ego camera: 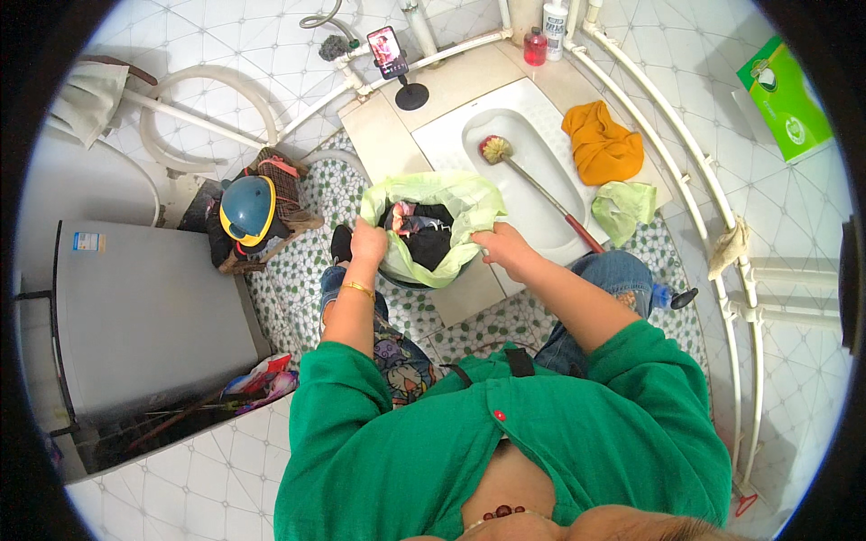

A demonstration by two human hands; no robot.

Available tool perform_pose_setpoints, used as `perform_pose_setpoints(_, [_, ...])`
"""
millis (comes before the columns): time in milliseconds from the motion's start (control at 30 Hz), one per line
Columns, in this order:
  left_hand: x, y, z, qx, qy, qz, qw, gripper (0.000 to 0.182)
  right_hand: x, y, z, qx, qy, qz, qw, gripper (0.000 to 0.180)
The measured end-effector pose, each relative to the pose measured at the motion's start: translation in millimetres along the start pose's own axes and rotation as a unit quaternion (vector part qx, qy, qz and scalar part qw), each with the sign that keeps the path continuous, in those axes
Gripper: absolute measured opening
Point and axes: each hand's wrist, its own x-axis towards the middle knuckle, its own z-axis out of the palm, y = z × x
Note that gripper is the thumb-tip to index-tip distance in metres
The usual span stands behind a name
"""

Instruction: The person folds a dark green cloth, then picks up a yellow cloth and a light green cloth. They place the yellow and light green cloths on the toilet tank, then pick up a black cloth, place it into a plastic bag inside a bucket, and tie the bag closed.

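A light green plastic bag (pixel 473 193) lines a bucket or bin whose dark rim (pixel 411 285) shows below it. My left hand (pixel 369 243) grips the bag's left edge, and my right hand (pixel 504 249) grips its right edge. The bag's mouth is spread wide. Inside lie dark clothes or cloths (pixel 429 245) and a pinkish patterned piece (pixel 404 213). Most of the container is hidden under the bag.
A brush with a red handle (pixel 583 233) lies across the squat toilet (pixel 443 135). Orange cloth (pixel 604 145) and a crumpled green bag (pixel 624 208) are to the right. A phone (pixel 388 53) stands behind; a blue helmet (pixel 247 208) is left. White pipes (pixel 666 152) run along the right wall.
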Motion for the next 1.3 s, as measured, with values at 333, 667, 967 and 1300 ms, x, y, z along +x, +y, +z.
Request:
perform_pose_setpoints(333, [-108,-16,-16,-0.098,-0.177,-0.093,0.975,0.039,-10,-23,-42,-0.38,0.091,-0.144,0.909,0.034])
perform_pose_setpoints(667, [-83,-6,-20,-0.074,0.0,0.09,0.993,0.035,-73,-64,-21,-0.358,0.274,-0.397,0.8,0.015])
perform_pose_setpoints(967, [-103,-5,-31,-0.39,0.052,0.066,0.917,0.006,8,-1,92,-0.62,-0.147,-0.374,0.674,0.033])
perform_pose_setpoints(1300, [-105,3,-32,-0.578,-0.036,-0.016,0.815,0.009,33,6,82,-0.616,-0.214,-0.206,0.73,0.046])
